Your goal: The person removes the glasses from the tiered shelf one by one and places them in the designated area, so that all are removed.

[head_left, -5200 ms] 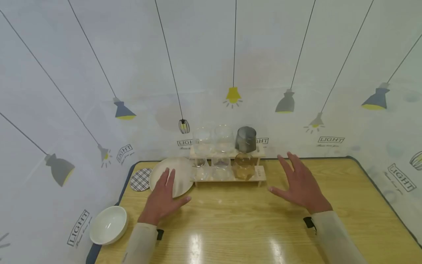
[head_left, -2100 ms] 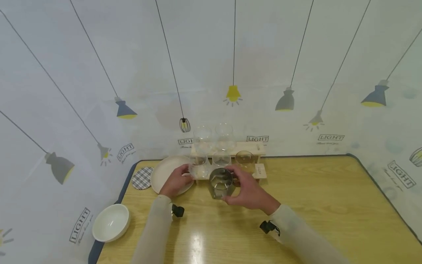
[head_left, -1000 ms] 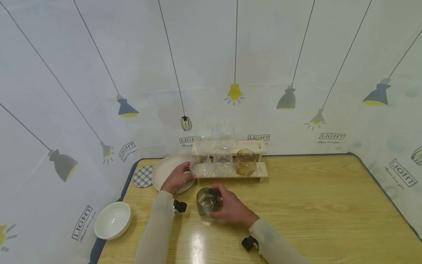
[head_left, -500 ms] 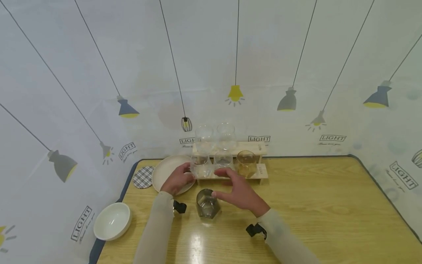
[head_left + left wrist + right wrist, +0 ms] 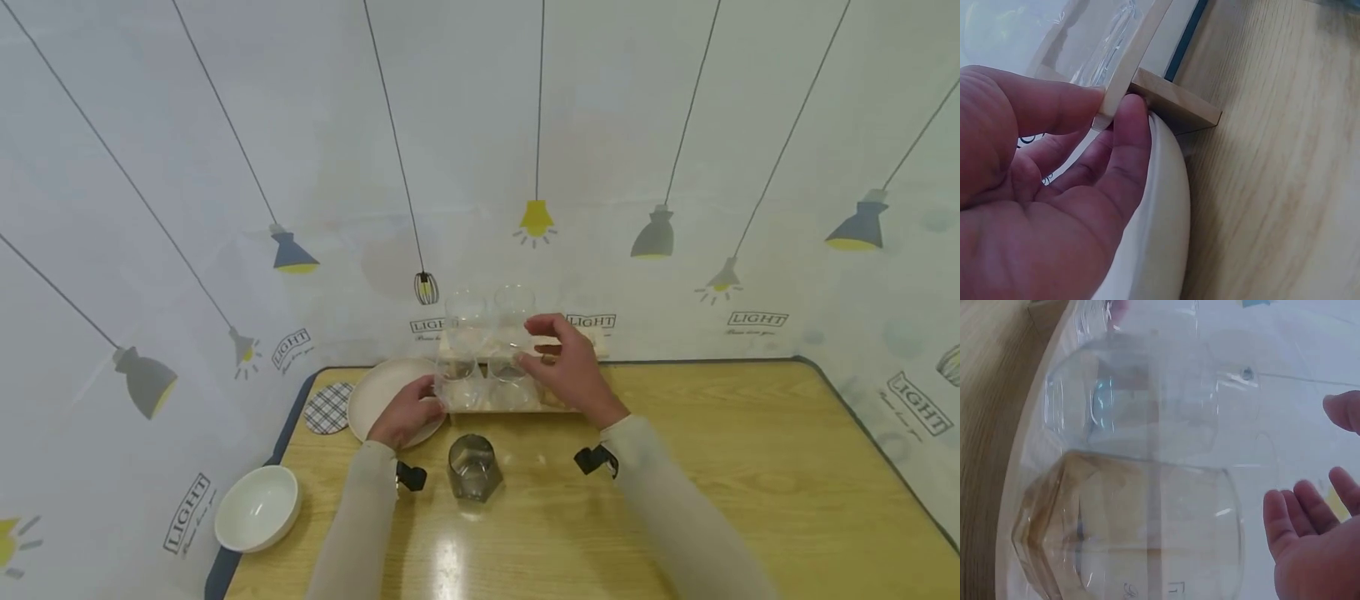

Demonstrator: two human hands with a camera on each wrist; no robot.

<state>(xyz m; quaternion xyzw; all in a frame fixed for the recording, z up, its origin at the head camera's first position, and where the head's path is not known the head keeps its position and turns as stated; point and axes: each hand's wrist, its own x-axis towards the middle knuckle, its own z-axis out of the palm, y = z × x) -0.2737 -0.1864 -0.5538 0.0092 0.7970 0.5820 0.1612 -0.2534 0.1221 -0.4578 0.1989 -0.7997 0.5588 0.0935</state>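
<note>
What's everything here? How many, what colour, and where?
Table: 1, yellowish wood, underneath.
Rack: 1, pale wood, back of table.
Grey glass: 1, grey, on table before rack.
Amber glass: 1, amber, rack's lower right.
Clear glasses: 4, colourless, two per rack level.
Plate: 1, cream, left of rack.
Coaster: 1, checked white, left of plate.
Bowl: 1, white, table's left edge.
Printed lamps: several, mixed colours, on wall.
Wrist cameras: 2, black, one per wrist.
Sleeves: 2, cream, on arms.
Left hand: 1, bare, pinching rack's end.
Right hand: 1, bare, above rack.
</note>
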